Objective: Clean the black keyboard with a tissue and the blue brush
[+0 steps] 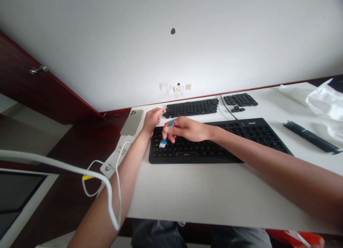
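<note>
My right hand (184, 128) is closed around a small blue brush (164, 142) with pale bristles. The bristles point down at the left part of a black keyboard base (214, 158), whose keycaps are off. Whether they touch it I cannot tell. Just past the base's upper left corner lies my left hand (153, 119), holding nothing I can see. One of its fingers stretches toward the loose black keycaps (191, 108), laid out in rows behind the base; its other fingers are partly hidden.
More keycaps (242, 99) sit at the back right, beyond the keyboard's cable (227, 107). A phone (132, 121) and a white power strip (112, 160) lie left. A black strip-shaped piece (311, 136) and white plastic bag (325, 101) are right. A white cable (107, 183) crosses my left forearm.
</note>
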Demonstrator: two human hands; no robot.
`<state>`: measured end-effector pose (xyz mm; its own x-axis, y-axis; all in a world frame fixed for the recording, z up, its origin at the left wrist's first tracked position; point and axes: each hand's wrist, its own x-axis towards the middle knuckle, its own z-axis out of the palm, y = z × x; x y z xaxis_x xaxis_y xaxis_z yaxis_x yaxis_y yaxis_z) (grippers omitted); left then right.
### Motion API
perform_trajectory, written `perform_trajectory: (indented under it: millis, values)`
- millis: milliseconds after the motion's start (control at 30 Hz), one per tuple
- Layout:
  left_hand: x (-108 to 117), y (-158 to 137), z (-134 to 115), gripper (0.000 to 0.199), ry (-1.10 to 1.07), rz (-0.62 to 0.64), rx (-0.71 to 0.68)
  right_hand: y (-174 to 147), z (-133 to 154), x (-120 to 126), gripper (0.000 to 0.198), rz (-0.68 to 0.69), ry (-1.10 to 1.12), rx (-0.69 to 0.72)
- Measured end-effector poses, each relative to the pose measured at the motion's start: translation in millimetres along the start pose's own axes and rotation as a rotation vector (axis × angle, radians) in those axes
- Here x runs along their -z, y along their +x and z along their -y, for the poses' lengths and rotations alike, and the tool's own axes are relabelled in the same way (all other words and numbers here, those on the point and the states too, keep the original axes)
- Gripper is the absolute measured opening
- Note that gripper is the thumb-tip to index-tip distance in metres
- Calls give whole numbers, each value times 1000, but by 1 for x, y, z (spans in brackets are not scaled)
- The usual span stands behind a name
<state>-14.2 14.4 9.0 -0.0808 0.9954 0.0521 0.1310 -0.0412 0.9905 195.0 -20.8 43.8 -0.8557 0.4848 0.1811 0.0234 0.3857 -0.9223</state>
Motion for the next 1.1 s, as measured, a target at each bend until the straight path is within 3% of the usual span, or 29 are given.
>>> perform_trajectory:
  millis: [100,167,300,767,900,1100]
  values:
    - [-1,1,0,21,-11,-11,20,3,-24,9,49,-397,-148,-9]
    - [-1,1,1,22,-28,-11,27,3,-38,12,53,-486,-171,-29]
    - [-1,0,1,22,-38,-9,37,2,-49,13,57,-479,-103,-6]
    - [-2,-2,-2,19,-15,-22,12,-1,-42,9,62,-390,-138,28]
    - [-2,-3,-2,20,-23,-21,22,1,-44,9,60,-478,-97,37]
    - [-2,-2,-2,20,-29,-22,26,1,-45,10,61,-450,-98,20]
